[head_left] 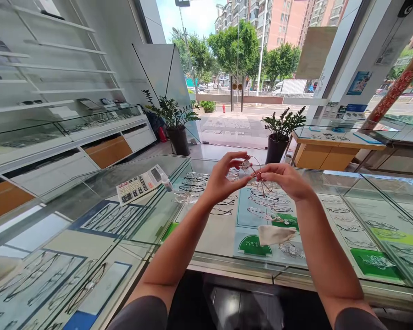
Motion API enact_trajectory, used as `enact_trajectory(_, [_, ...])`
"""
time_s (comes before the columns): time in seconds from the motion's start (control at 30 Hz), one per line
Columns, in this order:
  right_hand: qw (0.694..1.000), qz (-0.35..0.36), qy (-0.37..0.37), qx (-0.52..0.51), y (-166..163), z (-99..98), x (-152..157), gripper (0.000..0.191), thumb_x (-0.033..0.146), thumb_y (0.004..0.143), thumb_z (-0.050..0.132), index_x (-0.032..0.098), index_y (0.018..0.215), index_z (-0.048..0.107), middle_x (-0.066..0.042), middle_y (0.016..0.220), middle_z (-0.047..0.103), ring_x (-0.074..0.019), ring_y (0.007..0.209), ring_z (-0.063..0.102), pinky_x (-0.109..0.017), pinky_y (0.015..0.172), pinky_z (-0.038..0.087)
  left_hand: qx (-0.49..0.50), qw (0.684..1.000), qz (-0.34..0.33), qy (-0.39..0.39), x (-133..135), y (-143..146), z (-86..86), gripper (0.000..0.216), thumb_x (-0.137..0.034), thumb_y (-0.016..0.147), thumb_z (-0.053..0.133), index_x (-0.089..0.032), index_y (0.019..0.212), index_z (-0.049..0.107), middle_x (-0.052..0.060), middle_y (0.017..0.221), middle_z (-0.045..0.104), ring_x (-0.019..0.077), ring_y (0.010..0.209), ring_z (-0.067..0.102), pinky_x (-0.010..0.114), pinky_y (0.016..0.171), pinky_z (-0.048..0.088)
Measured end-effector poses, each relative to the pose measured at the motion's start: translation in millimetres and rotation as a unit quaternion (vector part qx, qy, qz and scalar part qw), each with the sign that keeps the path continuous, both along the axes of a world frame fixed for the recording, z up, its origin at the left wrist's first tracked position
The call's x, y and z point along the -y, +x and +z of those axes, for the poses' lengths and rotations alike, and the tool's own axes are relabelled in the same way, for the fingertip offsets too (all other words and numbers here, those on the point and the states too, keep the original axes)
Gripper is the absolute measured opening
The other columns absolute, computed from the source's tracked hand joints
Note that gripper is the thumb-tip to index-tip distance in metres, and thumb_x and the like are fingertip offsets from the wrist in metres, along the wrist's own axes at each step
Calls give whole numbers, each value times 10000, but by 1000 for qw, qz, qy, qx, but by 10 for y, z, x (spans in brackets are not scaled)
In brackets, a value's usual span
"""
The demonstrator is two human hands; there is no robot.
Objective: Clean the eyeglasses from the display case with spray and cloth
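Both hands are raised above the glass display counter (209, 238), holding one pair of thin-framed eyeglasses (258, 161) between them. My left hand (226, 176) pinches one side of the frame with thumb and fingers. On the other side, my right hand (285, 178) grips the frame near its middle, fingers closed. One temple of the glasses seems to hang down below the fingers. A folded beige cloth (276, 235) lies on the counter below my right hand. Several rows of eyeglasses (196, 181) are on display under the glass.
A white calculator (137, 184) and a small bottle (166, 182) rest on the counter at left. Beyond it stand two potted plants (177, 137), (277, 149) flanking the glass doors. More display cases line the left wall and the right side.
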State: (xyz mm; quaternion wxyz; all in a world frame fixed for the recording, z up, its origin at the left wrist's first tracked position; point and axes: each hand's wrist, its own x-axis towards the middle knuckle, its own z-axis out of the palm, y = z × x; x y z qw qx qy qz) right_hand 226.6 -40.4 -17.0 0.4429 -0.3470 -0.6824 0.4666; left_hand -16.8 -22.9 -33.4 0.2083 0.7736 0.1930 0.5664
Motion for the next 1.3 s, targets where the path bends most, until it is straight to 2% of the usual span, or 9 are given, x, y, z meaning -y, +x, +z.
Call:
enact_trajectory(0.13, [1000, -2, -25, -10, -205, -202, 275, 237, 454, 860, 842, 233, 940, 869, -71, 1053, 859, -233, 1012, 767, -441, 1006, 576, 8, 998, 36, -47, 383, -180, -247, 626, -320, 906, 851, -265, 1466, 576, 158, 1468, 674, 267, 1254, 731, 409, 1034, 603])
enact_trajectory(0.27, [999, -20, -43, -21, -347, -442, 581, 265, 487, 852, 843, 230, 909, 868, -87, 1073, 858, -250, 1027, 767, -445, 1000, 578, 61, 981, 180, -46, 894, -269, -564, 505, -309, 950, 783, -261, 1408, 575, 155, 1516, 614, 270, 1265, 707, 397, 964, 580])
enact_trajectory(0.37, [997, -44, -49, -43, -420, -593, 762, 288, 513, 841, 850, 231, 900, 866, -97, 1073, 860, -267, 1035, 770, -452, 989, 588, 87, 952, 295, 1, 1275, -277, -768, 243, -288, 975, 725, -231, 1200, 652, 103, 1220, 699, 238, 1085, 703, 370, 858, 555])
enact_trajectory(0.47, [995, -66, -50, -62, -507, -687, 892, 313, 527, 824, 860, 228, 913, 868, -99, 1057, 862, -273, 1021, 774, -460, 980, 598, 57, 957, 284, 1, 1568, -262, -848, 41, -269, 999, 676, -239, 1026, 672, 32, 927, 702, 193, 830, 656, 348, 753, 521])
enact_trajectory(0.53, [994, -74, -51, -62, -571, -725, 952, 321, 529, 814, 863, 224, 915, 867, -96, 1042, 861, -277, 1010, 779, -461, 974, 603, 24, 966, 254, -27, 1685, -248, -838, 61, -281, 1013, 658, -244, 974, 687, 17, 851, 711, 188, 772, 648, 349, 733, 515])
enact_trajectory(0.73, [993, -113, -4, -26, -756, -804, 1095, 284, 499, 884, 796, 222, 915, 847, -95, 1046, 850, -275, 966, 771, -450, 928, 601, -12, 971, 202, -130, 1732, -235, -768, 166, -351, 1018, 661, -231, 996, 772, 18, 800, 752, 171, 705, 646, 328, 690, 498])
enact_trajectory(0.97, [975, -181, 121, 52, -1085, -914, 1337, 236, 437, 984, 691, 254, 987, 840, -117, 1143, 824, -307, 1091, 750, -490, 975, 585, 42, 936, 177, -302, 1661, -333, -800, 373, -550, 956, 727, -194, 992, 831, 1, 667, 640, 138, 588, 497, 281, 553, 376])
enact_trajectory(1.17, [977, -147, 133, 73, -1285, -980, 1439, 276, 370, 1026, 622, 269, 1208, 803, -122, 1312, 778, -296, 1152, 743, -473, 968, 598, 74, 919, 175, -344, 1565, -505, -880, 402, -591, 856, 820, -193, 917, 819, -49, 576, 456, 113, 544, 375, 269, 526, 281])
enact_trajectory(1.3, [983, -121, 117, 73, -1289, -1020, 1445, 259, 367, 1020, 616, 274, 1206, 772, -107, 1312, 772, -293, 1155, 726, -442, 943, 580, 34, 925, 185, -331, 1453, -762, -772, 404, -584, 867, 793, -181, 881, 789, -57, 574, 419, 112, 546, 353, 269, 546, 270])
